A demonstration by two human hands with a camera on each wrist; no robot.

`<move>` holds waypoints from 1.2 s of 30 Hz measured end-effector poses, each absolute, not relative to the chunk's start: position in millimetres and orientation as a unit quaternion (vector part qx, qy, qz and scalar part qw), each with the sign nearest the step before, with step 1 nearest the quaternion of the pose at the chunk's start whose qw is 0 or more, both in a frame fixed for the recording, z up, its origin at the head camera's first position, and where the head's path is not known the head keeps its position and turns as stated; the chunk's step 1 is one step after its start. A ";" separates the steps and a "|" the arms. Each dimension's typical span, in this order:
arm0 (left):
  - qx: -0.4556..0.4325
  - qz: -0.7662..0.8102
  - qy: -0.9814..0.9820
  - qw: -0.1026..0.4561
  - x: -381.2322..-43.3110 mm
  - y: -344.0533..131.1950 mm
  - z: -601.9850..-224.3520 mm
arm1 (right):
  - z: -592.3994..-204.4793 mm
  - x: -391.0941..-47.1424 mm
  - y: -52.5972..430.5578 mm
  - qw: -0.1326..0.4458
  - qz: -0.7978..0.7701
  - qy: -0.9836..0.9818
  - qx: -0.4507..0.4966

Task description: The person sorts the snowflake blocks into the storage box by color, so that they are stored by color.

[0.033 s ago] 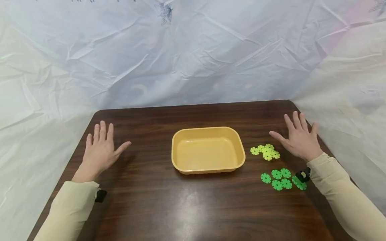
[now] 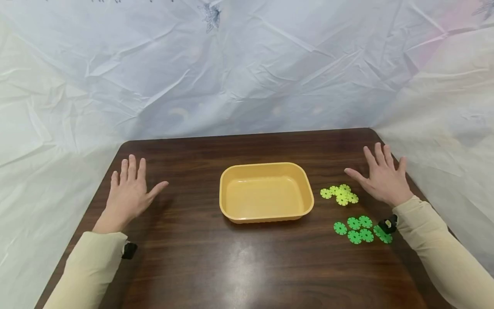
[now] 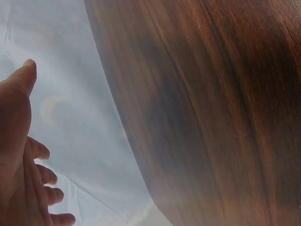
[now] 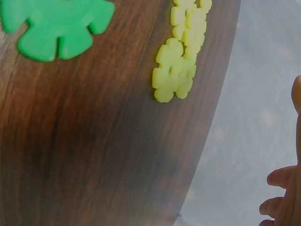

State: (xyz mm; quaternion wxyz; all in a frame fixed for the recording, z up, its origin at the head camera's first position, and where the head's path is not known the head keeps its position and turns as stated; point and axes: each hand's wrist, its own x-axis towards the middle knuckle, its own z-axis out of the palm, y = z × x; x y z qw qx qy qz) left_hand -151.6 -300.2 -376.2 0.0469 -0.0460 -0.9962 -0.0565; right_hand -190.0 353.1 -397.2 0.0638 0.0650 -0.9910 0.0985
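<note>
A yellow rectangular plastic basin (image 2: 266, 216) stands in the middle of the dark wooden table. Right of it lie yellow notched disc pieces (image 2: 341, 199), some overlapping. Nearer the front is a group of green notched disc pieces (image 2: 354, 237), one partly hidden by the wrist band. My left hand (image 2: 128, 197) is spread over the table's left side, holding nothing. Over the right side my right hand (image 2: 386, 182) spreads its fingers, also bare, just beyond the yellow pieces. The right wrist view shows a yellow piece (image 4: 164, 75) and a green piece (image 4: 56, 40) close up.
The wooden table (image 2: 185, 257) has rounded far corners. Pale wrinkled cloth (image 2: 247, 77) hangs behind it and along both sides. A black band (image 2: 129, 250) sits at the left wrist, another band (image 2: 387, 224) at the right.
</note>
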 end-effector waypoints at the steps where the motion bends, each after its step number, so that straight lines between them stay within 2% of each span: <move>1: -0.046 -0.060 -0.996 0.045 -151.6 -298.9 -376.8 | -397.2 -190.3 353.8 0.064 0.099 -0.991 0.066; 9: -0.053 -0.182 -0.980 0.050 -149.3 -257.1 -378.8 | -403.9 -189.3 346.0 0.025 0.132 -0.988 0.075; 15: -0.051 -0.302 -0.952 -0.032 -150.8 -202.1 -380.8 | -404.0 -183.1 321.9 -0.014 0.150 -0.980 0.129; 19: -0.034 -0.342 -0.938 -0.050 -158.2 -174.1 -388.7 | -402.9 -180.1 308.9 -0.043 0.151 -0.972 0.173; 26: 0.008 -0.377 -0.926 -0.012 -171.3 -143.1 -407.3 | -406.1 -181.8 298.4 -0.036 0.132 -0.970 0.199; 36: 0.033 -0.402 -0.914 0.040 -172.6 -129.4 -418.6 | -406.9 -180.3 292.7 -0.035 0.130 -0.970 0.205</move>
